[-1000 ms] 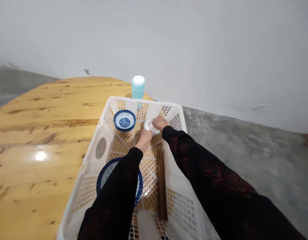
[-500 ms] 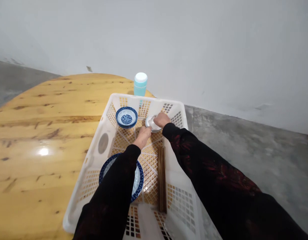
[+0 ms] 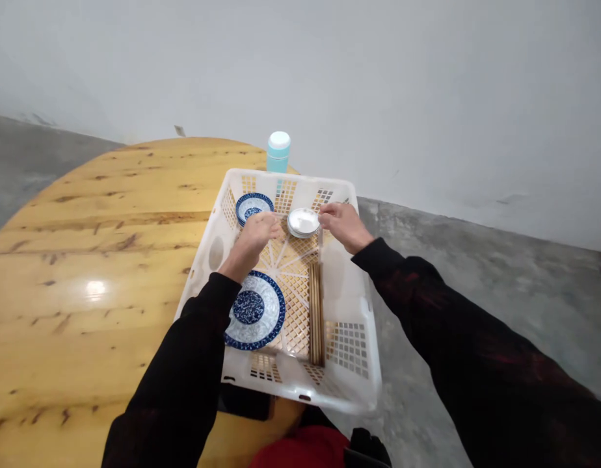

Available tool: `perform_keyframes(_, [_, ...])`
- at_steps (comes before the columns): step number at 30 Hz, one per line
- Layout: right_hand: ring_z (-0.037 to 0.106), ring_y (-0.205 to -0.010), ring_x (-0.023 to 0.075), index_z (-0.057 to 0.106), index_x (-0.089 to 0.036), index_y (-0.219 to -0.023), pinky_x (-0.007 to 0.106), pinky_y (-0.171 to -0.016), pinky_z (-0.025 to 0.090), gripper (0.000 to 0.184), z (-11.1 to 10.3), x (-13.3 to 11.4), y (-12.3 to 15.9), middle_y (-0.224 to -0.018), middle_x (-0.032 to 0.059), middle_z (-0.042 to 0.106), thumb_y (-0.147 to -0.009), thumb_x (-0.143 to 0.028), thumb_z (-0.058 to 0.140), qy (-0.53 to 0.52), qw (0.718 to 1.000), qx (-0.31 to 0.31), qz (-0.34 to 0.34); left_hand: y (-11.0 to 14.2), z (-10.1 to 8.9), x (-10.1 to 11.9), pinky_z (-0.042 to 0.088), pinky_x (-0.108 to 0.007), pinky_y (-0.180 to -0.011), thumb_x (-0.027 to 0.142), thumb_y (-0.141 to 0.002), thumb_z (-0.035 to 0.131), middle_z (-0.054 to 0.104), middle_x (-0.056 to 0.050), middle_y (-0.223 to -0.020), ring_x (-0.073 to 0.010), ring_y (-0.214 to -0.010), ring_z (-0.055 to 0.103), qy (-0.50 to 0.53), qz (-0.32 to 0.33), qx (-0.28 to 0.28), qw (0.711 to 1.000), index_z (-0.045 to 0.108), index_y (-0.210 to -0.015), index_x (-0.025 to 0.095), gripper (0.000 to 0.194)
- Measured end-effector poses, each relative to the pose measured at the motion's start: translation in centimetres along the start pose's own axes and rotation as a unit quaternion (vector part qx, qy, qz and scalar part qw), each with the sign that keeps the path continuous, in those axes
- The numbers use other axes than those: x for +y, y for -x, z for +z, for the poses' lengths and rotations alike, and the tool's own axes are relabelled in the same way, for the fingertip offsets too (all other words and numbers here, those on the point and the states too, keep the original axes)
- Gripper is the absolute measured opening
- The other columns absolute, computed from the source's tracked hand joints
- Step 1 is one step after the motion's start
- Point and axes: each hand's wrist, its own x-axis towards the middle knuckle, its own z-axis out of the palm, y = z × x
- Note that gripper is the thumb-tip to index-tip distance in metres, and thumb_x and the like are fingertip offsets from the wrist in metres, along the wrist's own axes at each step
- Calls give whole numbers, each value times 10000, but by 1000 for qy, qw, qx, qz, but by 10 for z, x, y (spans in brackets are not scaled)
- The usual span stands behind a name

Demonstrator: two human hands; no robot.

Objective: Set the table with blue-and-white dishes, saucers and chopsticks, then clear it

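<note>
A white plastic crate (image 3: 347, 305) sits on the edge of a round wooden table (image 3: 95, 260). At its far end stand a stack of small blue-patterned bowls (image 3: 249, 203) and, beside it, a stack of small white dishes (image 3: 303, 221). My right hand (image 3: 343, 224) pinches the right rim of the top white dish. My left hand (image 3: 254, 235) is curled closed just in front of the blue bowls, touching their near rim; what its fingers hold is hidden. A large blue-patterned plate (image 3: 255, 311) and a bundle of brown chopsticks (image 3: 315, 315) lie nearer me in the crate.
A teal bottle with a white cap (image 3: 278, 151) stands on the table behind the crate. A white wall rises behind, with grey concrete floor (image 3: 500, 286) to the right. Something red and a dark object lie below the crate's near edge.
My left hand left the white dish and moved left to the blue bowls. My right hand stayed at the dish's rim. The view pulled back, uncovering the large plate.
</note>
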Motion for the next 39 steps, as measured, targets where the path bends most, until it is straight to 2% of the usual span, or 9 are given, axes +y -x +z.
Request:
perform_keyframes(3, [703, -889, 226, 657, -137, -1022, 367, -793, 573, 272, -8, -5, 51, -1100, 122, 702, -786, -239, 571, -116, 993, 4, -30, 39, -22, 19, 539, -318, -902, 277, -945, 512, 705, -109, -1051, -189, -968, 680, -2, 40, -13, 999, 646, -1040, 119, 228])
perform_keyframes(8, [726, -801, 215, 660, -190, -1048, 406, -793, 598, 282, -13, -13, 147, -1057, 94, 728, -842, -361, 573, -120, 991, 4, -64, 111, -61, 26, 549, -324, -888, 297, -938, 523, 720, -105, -1013, -173, -930, 684, -23, 50, -1, 998, 679, -1075, 103, 285])
perform_keyframes(14, [740, -806, 232, 666, -237, -1081, 424, -790, 608, 278, 4, -4, 250, -1044, 84, 750, -898, -407, 546, -78, 995, 29, -63, 202, -101, -3, 543, -305, -873, 436, -910, 587, 742, -97, -1045, -185, -955, 690, -49, 38, 67, 996, 712, -1088, 146, 363])
perform_keyframes(17, [745, -804, 239, 666, -241, -1092, 403, -743, 607, 277, 13, 2, 278, -1038, 87, 752, -900, -397, 542, -67, 996, 30, -51, 235, -112, -21, 547, -309, -850, 455, -905, 595, 741, -86, -1044, -187, -931, 696, -59, 46, 105, 992, 709, -1092, 167, 362])
perform_keyframes(19, [745, -810, 237, 659, -231, -1103, 393, -738, 601, 288, 14, 2, 284, -1036, 89, 752, -897, -395, 540, -72, 996, 41, -45, 247, -114, -31, 546, -304, -843, 436, -919, 576, 738, -72, -1027, -181, -910, 694, -77, 75, 119, 987, 700, -1091, 174, 338])
perform_keyframes(24, [739, -819, 230, 654, -189, -1104, 380, -768, 578, 301, 2, -11, 257, -1030, 101, 751, -896, -360, 520, -37, 994, 64, -80, 246, -95, -47, 529, -288, -870, 375, -953, 520, 744, -67, -1031, -182, -906, 694, -165, 159, 135, 964, 684, -1137, 187, 309])
perform_keyframes(30, [694, -975, 250, 684, -158, -1118, 380, -924, 513, 298, -7, -24, 169, -1108, 121, 741, -906, -231, 487, 203, 968, 50, -137, 222, -78, -62, 473, -310, -971, 293, -959, 531, 732, -99, -1109, -204, -990, 683, -266, 203, 187, 924, 669, -1187, 207, 280])
perform_keyframes(34, [641, -1070, 292, 692, -134, -1155, 384, -951, 473, 330, 5, -15, 98, -1170, 155, 700, -928, -212, 465, 336, 932, 22, -135, 213, -73, -73, 471, -303, -943, 271, -974, 505, 737, -104, -1096, -208, -972, 681, -329, 187, 220, 899, 665, -1201, 206, 285])
perform_keyframes(39, [605, -1104, 319, 676, -115, -1219, 393, -947, 452, 365, 38, 3, 27, -1216, 200, 641, -947, -252, 473, 425, 901, -15, -92, 208, -69, -82, 483, -283, -856, 237, -958, 542, 765, -85, -1053, -217, -943, 704, -419, 210, 257, 845, 668, -1230, 201, 301])
